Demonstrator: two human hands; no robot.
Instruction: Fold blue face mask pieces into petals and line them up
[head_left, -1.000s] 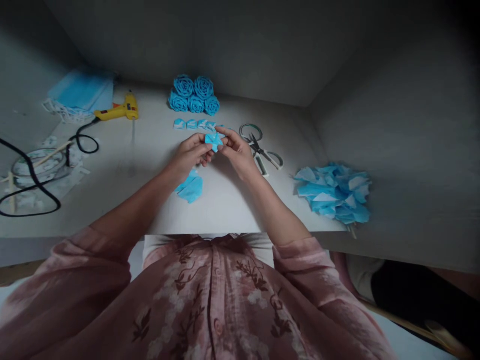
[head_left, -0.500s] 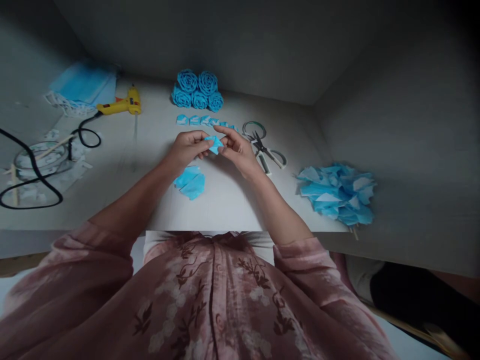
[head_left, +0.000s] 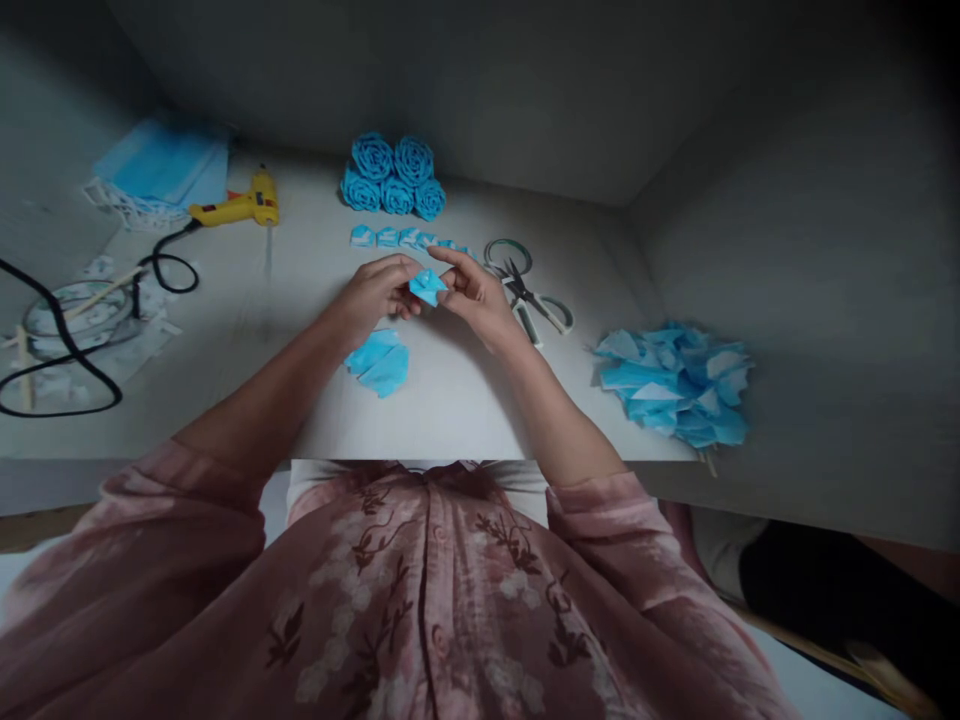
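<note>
Pinched piece (head_left: 428,286) between left hand (head_left: 373,297) and right hand (head_left: 474,297), both closed on it. Held grip just beyond scraps (head_left: 379,360), left of scissors (head_left: 529,298), short of folded row (head_left: 397,238) and rosettes (head_left: 392,178).

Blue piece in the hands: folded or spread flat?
Folded. The blue piece shows creased, angled facets and a point, and it is pinched between the left hand and right hand.

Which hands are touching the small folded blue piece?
Touching, both. The head view shows left hand and right hand fingertips pinching the folded blue piece from either side, above the table.
</note>
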